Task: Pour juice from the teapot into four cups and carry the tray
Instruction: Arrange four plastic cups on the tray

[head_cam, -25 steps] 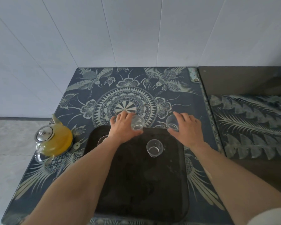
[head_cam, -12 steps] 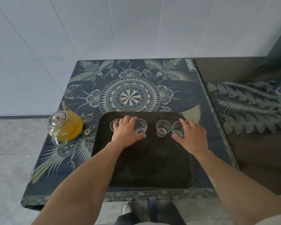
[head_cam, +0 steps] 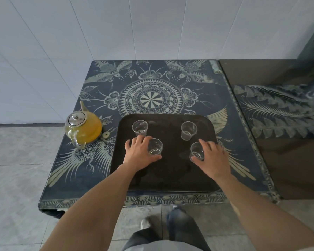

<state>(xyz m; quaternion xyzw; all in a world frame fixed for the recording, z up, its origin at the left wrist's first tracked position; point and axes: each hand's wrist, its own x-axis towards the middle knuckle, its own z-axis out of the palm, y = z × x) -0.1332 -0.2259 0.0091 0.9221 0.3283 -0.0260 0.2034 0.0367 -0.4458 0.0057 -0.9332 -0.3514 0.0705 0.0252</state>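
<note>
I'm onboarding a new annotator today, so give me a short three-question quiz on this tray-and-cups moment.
1. True or false: juice is already in the four cups on the tray.
2. Which hand grips the near-left cup? A) left hand B) right hand C) neither
3. Fill in: the teapot stands on the table, to the ____ of the tray.

Key: 1 false, all look empty. 2 A, the left hand; the right hand holds the near-right cup. 3 left.

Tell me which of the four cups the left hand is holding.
The near-left cup: the left hand curls round it. The near-right one is in the right hand; the far two stand untouched.
</note>
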